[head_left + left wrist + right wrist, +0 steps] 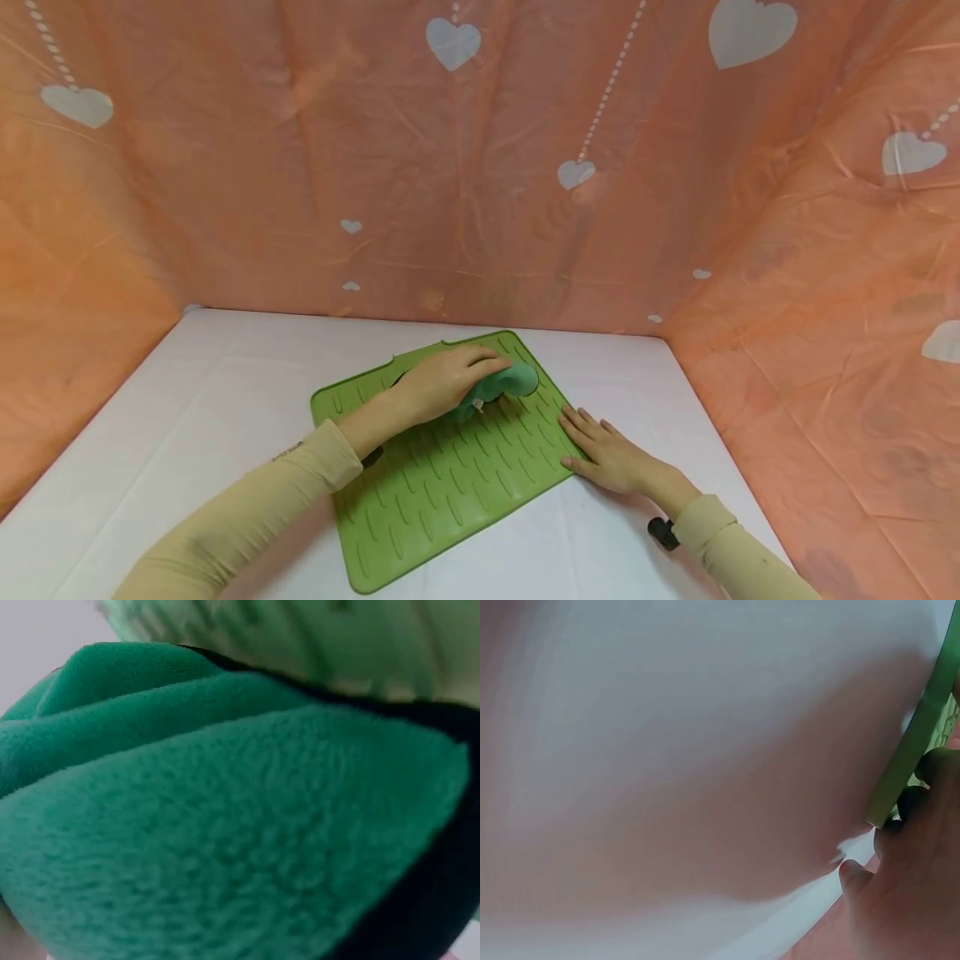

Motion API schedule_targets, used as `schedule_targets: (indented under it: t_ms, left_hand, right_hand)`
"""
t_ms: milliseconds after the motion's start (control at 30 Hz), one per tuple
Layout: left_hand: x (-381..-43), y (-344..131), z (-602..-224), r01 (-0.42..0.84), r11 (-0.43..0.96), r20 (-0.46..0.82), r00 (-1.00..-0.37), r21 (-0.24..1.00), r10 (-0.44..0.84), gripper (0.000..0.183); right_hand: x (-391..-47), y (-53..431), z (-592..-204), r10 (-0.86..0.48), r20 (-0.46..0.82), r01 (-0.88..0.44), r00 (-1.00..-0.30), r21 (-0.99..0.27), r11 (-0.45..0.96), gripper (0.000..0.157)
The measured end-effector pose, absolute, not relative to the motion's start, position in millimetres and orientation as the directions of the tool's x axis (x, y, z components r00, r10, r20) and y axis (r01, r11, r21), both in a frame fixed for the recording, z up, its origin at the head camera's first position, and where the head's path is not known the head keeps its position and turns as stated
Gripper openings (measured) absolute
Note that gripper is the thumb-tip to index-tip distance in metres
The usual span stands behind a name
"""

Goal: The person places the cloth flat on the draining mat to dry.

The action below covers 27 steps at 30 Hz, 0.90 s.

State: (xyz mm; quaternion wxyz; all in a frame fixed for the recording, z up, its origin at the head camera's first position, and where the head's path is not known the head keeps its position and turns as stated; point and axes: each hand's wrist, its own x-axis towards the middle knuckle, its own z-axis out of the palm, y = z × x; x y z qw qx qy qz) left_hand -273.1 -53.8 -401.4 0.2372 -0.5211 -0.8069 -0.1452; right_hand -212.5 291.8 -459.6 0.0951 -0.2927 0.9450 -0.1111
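A green ribbed rubber mat (pixel 442 492) lies at an angle on the white table. Over its upper part my left hand (pixel 442 379) holds a bunched teal-green cloth (pixel 519 379), fingers bent over it. Folds of this fuzzy cloth (pixel 225 840) fill most of the left wrist view and hide the palm side. My right hand (pixel 618 462) lies flat with fingers spread, its fingertips on the mat's right edge. In the right wrist view, the right hand (pixel 922 885) shows beside the mat's green rim (pixel 911 750).
The white-covered table (pixel 225 400) reaches around the mat on all sides. Orange sheeting (pixel 450 208) with white hearts hangs behind the table and along both sides. Dark wrist cameras sit under each forearm, the right one (pixel 663 533) near the tabletop.
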Motion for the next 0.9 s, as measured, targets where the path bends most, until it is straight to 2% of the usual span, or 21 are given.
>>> schedule_targets:
  t_ms: [167, 433, 633, 767, 900]
  left_hand:
    - [-258.2, -48.8, -414.8, 0.914, 0.406, 0.405, -0.367, -0.012, 0.838, 0.049]
    - [-233.9, -46.8, -435.8, 0.892, 0.450, 0.086, -0.446, -0.035, 0.891, 0.050]
    - [-223.2, -49.5, -449.6, 0.883, 0.468, -0.126, -0.470, -0.045, 0.874, 0.062]
    - [-221.1, -52.1, -455.5, 0.882, 0.471, -0.173, -0.468, -0.028, 0.867, 0.070]
    - [-221.7, -54.1, -455.0, 0.876, 0.480, -0.147, -0.470, 0.044, 0.870, 0.070]
  right_hand:
    - [-211.6, 290.6, -458.4, -0.575, -0.113, -0.532, -0.810, -0.270, 0.802, 0.072]
    - [-211.6, 291.1, -459.6, -0.580, -0.109, -0.537, -0.807, -0.270, 0.799, 0.072]
    - [-210.8, 291.0, -458.5, -0.576, -0.110, -0.529, -0.810, -0.288, 0.798, 0.073]
    - [-211.1, 289.8, -456.8, -0.571, -0.114, -0.519, -0.813, -0.303, 0.799, 0.073]
    - [-214.6, 286.9, -452.3, -0.543, -0.095, -0.491, -0.835, -0.318, 0.811, 0.074]
